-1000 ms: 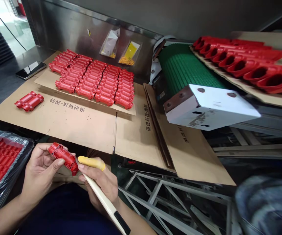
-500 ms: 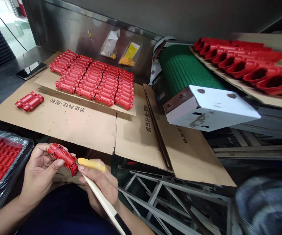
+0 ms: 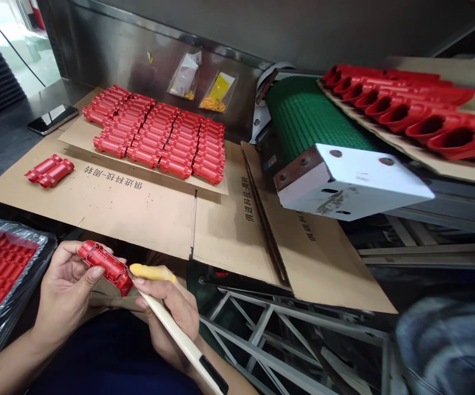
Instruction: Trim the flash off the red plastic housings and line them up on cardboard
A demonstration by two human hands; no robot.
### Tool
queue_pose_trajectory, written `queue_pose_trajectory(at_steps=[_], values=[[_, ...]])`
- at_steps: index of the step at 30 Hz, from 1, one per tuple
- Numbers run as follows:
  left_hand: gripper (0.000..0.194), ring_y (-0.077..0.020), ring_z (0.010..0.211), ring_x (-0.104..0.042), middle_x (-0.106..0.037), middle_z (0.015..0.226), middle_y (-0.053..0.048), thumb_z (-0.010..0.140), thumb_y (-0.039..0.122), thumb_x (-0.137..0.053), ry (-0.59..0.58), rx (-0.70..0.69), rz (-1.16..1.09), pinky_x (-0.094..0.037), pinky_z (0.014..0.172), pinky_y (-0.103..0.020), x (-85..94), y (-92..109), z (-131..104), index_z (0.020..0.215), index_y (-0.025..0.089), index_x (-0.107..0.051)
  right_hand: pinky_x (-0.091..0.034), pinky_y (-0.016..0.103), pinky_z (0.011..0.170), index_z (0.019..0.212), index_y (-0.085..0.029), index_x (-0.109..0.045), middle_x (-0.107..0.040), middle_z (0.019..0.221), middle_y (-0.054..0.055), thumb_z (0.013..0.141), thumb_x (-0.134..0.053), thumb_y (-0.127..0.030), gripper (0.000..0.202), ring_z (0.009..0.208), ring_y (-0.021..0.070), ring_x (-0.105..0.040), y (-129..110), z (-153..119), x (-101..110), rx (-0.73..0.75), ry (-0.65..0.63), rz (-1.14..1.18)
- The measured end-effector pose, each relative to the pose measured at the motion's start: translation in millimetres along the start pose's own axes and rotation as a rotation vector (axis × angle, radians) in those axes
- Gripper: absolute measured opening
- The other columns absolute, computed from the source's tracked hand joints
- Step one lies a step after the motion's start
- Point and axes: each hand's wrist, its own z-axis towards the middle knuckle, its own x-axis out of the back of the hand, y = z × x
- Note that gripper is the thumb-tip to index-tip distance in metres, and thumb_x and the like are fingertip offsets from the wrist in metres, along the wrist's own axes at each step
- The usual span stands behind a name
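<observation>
My left hand [image 3: 66, 285] is closed round a red plastic part [image 3: 104, 264], held tilted above my lap. In my right hand [image 3: 171, 307] is a cream-handled tool [image 3: 175, 336] with a black section near its rear end. Its tip meets the right end of the red part, where fine detail is too small to make out. A yellow cover [image 3: 152, 272] sits on one finger of my right hand. Two red parts [image 3: 50, 170] lie on the cardboard [image 3: 138, 214], and rows of similar parts [image 3: 158, 134] rest on a sheet behind them.
A lined bin of red parts [image 3: 0, 274] stands at the left, below a phone [image 3: 53, 119]. Two plastic bags [image 3: 218, 92] lie at the back. A green conveyor [image 3: 315, 118] with a white bracket [image 3: 352, 181] and more red parts [image 3: 422, 118] juts in at the right.
The red part and my left fingers have shifted very slightly left. The tool's rear end has swung a little to the right, with its tip still at the part.
</observation>
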Motion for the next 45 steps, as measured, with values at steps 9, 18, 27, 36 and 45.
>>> queue_pose_trajectory(at_steps=[9,18,27,36,45], values=[[0.035,-0.011,0.08,-0.073,-0.077,0.095,0.002,0.084,0.03,-0.092,-0.014,-0.005,0.033,-0.062,0.077,-0.019,6.9,-12,10,0.109,0.025,-0.068,-0.066,0.036,0.076,0.124,-0.009,-0.069,-0.077,0.109,0.019,0.103,-0.061,-0.006,0.023,0.091,0.0241,-0.07,8,18,22,0.321,-0.31,-0.261],[0.034,-0.0121,0.088,-0.08,-0.08,0.103,0.002,0.083,0.013,-0.087,-0.052,-0.346,0.264,-0.064,0.083,-0.017,4.5,-13,-2,0.112,0.028,-0.076,-0.065,0.03,0.073,0.101,-0.021,-0.073,-0.082,0.094,0.007,0.096,-0.081,-0.043,0.024,0.077,0.0169,-0.077,13,9,4,-0.581,-0.025,0.585],[0.023,-0.0149,0.086,-0.08,-0.079,0.101,0.001,0.09,0.022,-0.084,-0.137,-0.115,0.099,-0.066,0.081,-0.024,8.8,-13,5,0.108,0.028,-0.071,-0.069,0.04,0.085,0.108,-0.022,-0.076,-0.082,0.111,0.013,0.102,-0.075,-0.035,0.015,0.098,0.0239,-0.08,2,10,12,-0.171,-0.064,0.388],[0.014,-0.0099,0.089,-0.073,-0.076,0.098,0.002,0.088,0.02,-0.086,-0.209,-0.208,0.183,-0.059,0.084,-0.014,1.0,-9,1,0.097,0.026,-0.076,-0.069,0.039,0.086,0.128,-0.019,-0.071,-0.08,0.115,0.014,0.101,-0.067,-0.01,0.028,0.105,0.0242,-0.077,7,14,-8,0.153,0.022,-0.057],[0.017,-0.0119,0.09,-0.073,-0.075,0.097,0.001,0.087,0.017,-0.086,-0.194,-0.247,0.185,-0.06,0.085,-0.017,2.1,-12,1,0.097,0.027,-0.076,-0.069,0.04,0.085,0.125,-0.019,-0.071,-0.081,0.108,0.012,0.1,-0.066,-0.006,0.029,0.1,0.0244,-0.077,4,13,-12,0.144,0.047,-0.073]])
